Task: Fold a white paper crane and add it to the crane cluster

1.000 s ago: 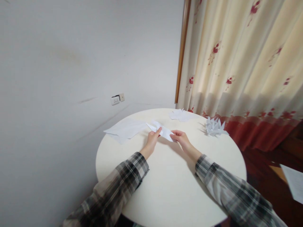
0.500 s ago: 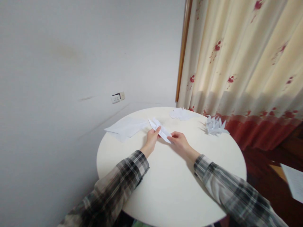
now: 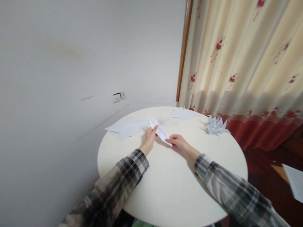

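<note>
A folded white paper (image 3: 161, 132), long and narrow with a pointed flap at its far end, is held up slantwise over the table. My left hand (image 3: 150, 136) grips its left side near the middle, thumb on top and fingers underneath. At the near right end, my right hand (image 3: 177, 141) pinches the paper between thumb and fingers. Just left of my left hand lie flat white paper sheets (image 3: 127, 126). The undersides of the folded paper are hidden from me.
The round white table (image 3: 175, 189) stands against a grey wall. Several folded paper pieces, apparently cranes, (image 3: 216, 125) cluster at its right edge. Other white papers (image 3: 181, 113) lie at the far edge. Beyond hangs a flowered curtain (image 3: 236, 63); a wall socket (image 3: 116, 98) is at left.
My right hand has slid slightly left and down along the paper's near end. My left hand has shifted a little to the left. Both still hold the paper.
</note>
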